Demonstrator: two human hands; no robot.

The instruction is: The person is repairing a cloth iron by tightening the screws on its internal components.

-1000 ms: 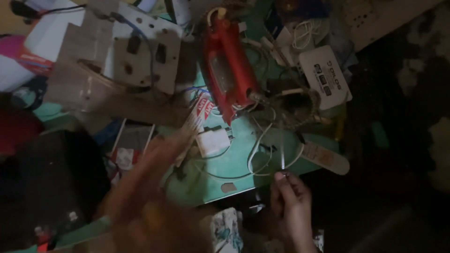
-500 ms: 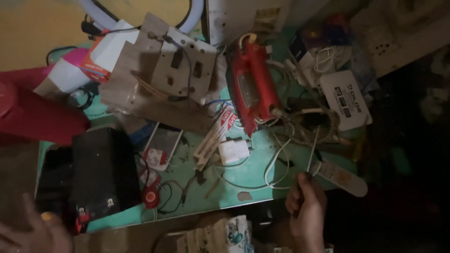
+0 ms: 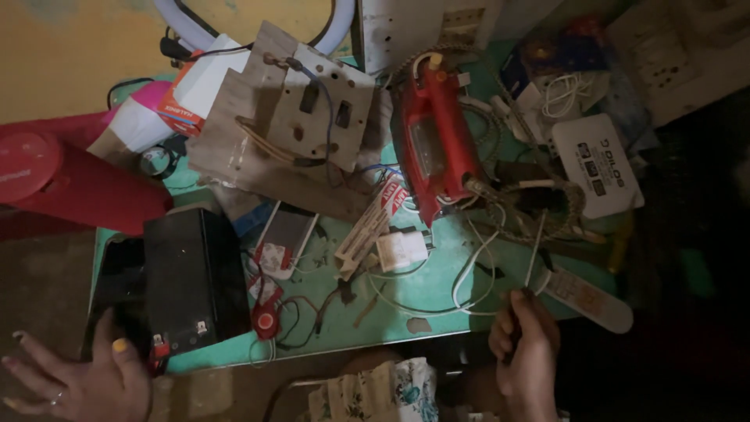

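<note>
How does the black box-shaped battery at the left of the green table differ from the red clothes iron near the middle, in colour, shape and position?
The black battery is a plain dark block; the red iron is long, tapered and bright. The battery stands near the table's front edge, just above the left hand; the iron lies further back, beyond the right hand, which grips a thin tool. Red terminals show on the battery; a braided cord leaves the iron. Both rest among loose wires.

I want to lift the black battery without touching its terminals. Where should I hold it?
Probably grip the black battery by its two long sides, coming from above. It lies flat, with its terminals at the near end beside the left hand, so hold it further back.
</note>
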